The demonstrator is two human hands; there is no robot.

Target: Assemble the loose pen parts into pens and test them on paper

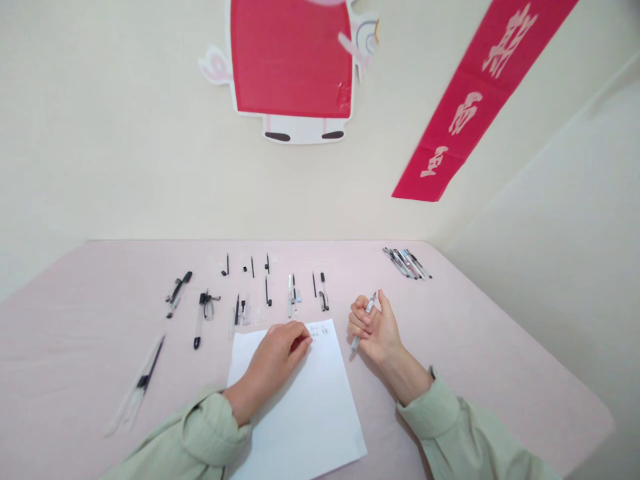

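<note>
FIRST: What is in the right hand (377, 328)?

SECOND: A slim clear-and-white plastic pen (355, 345), slanting through curled fingers closed around its barrel, palm turned up, thumb standing apart. The grip appears suited to holding rather than writing.

FIRST: And the left hand (284, 347)?

SECOND: It rests over a white rectangular paper sheet (310, 407), presumably steadying it, with small dark handwriting (317, 330) just beside the fingers. Those fingers bend close together; whether they pinch anything cannot be told.

FIRST: Why the scattered parts?

SECOND: Beyond the left fingers, short black rods (267, 291) lie in separate clusters on a pink cloth-covered surface (465, 353), probably to keep matching pieces together. A bundle of slim black-and-clear pens (407, 264) lies beyond the right fingers, seemingly grouped for order.

FIRST: Any containers?

SECOND: Only pen bodies are evident. One clear plastic barrel with a black end (199, 327) lies left of the left fingers; its contents are too small to make out.
</note>
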